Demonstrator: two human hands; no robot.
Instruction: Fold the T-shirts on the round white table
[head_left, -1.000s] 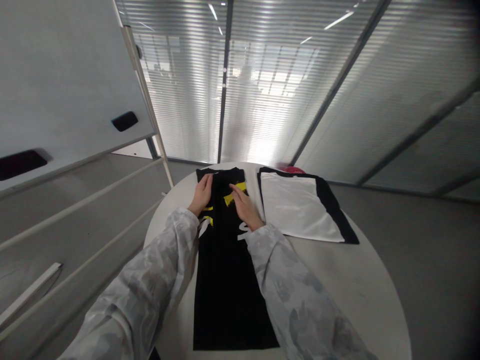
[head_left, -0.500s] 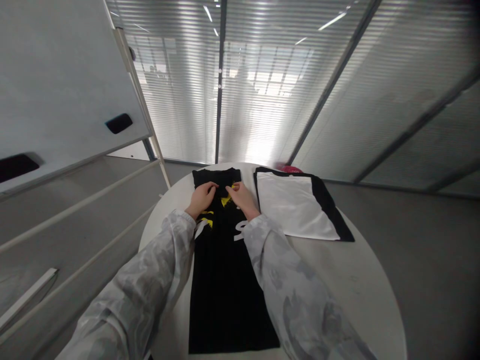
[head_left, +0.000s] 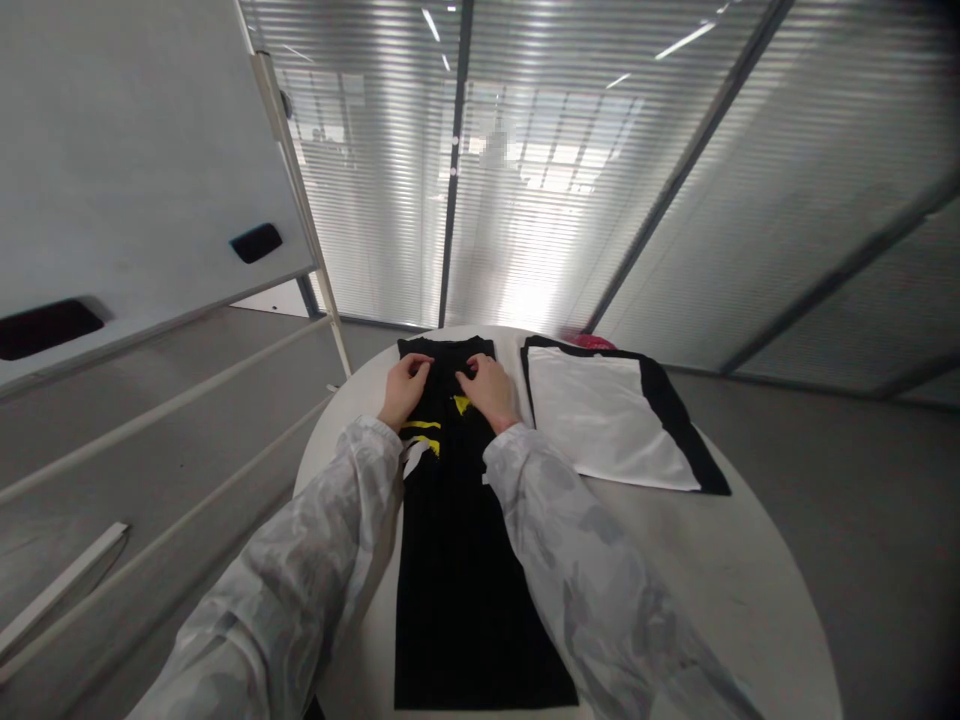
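Observation:
A black T-shirt with yellow and white print lies in a long, narrow fold on a round white table. Near its far end, my left hand grips the cloth at the left side, fingers bent and thumb tucked in. On the right side of the same end, my right hand has its thumb and curled fingers on the fabric. Part of the yellow print shows between the hands. My right forearm hides some of the shirt's right edge.
Right of the shirt, a folded white cloth rests on a folded black cloth. A red item sits behind them by the table's far edge. A whiteboard on a frame stands at left, with a blind-covered glass wall behind.
My hands have moved apart and slightly toward the shirt's far end. The black flap between them is now spread flatter. The whole view has shifted a little.

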